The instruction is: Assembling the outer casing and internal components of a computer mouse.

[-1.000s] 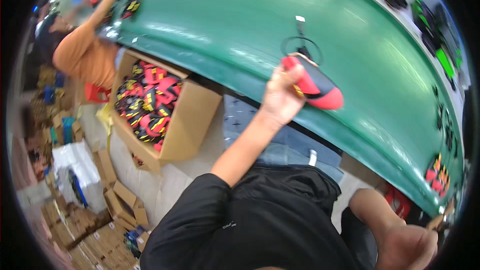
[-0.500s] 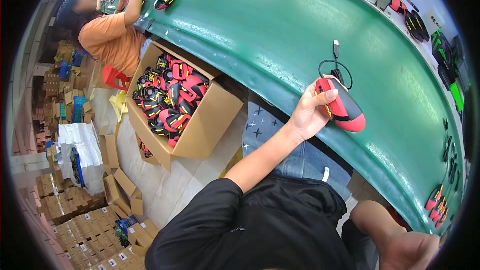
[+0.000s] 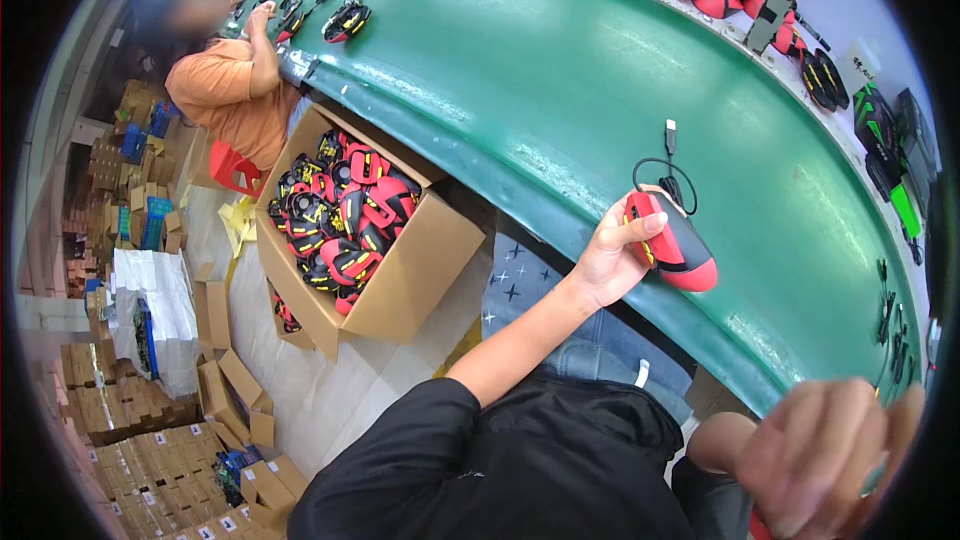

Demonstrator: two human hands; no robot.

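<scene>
A red and black computer mouse (image 3: 684, 252) is held over the near edge of the green work surface by my left hand (image 3: 612, 258), which is closed around it with the thumb on its red side. Its looped black cable (image 3: 676, 178) rises beyond the fingers and ends in a USB plug (image 3: 670, 136) pointing away from me. At the lower right, close to the bench edge, my right hand (image 3: 820, 452) is raised and smeared by motion. Its fingers look bent, but whether anything is in them cannot be made out.
Left of me, an open carton (image 3: 425, 255) is heaped with red and black mouse shells (image 3: 345, 210). The green bench (image 3: 520, 70) curves across the front. Cables (image 3: 890, 325) lie at its right end; more mouse parts (image 3: 720, 0) sit on the far ledge. Someone in orange (image 3: 235, 90) works at the far left.
My right hand has risen from low at the right to the bench edge, its fingers now blurred. My left hand still holds the mouse, slightly lower in view. The person in orange has lowered their arms.
</scene>
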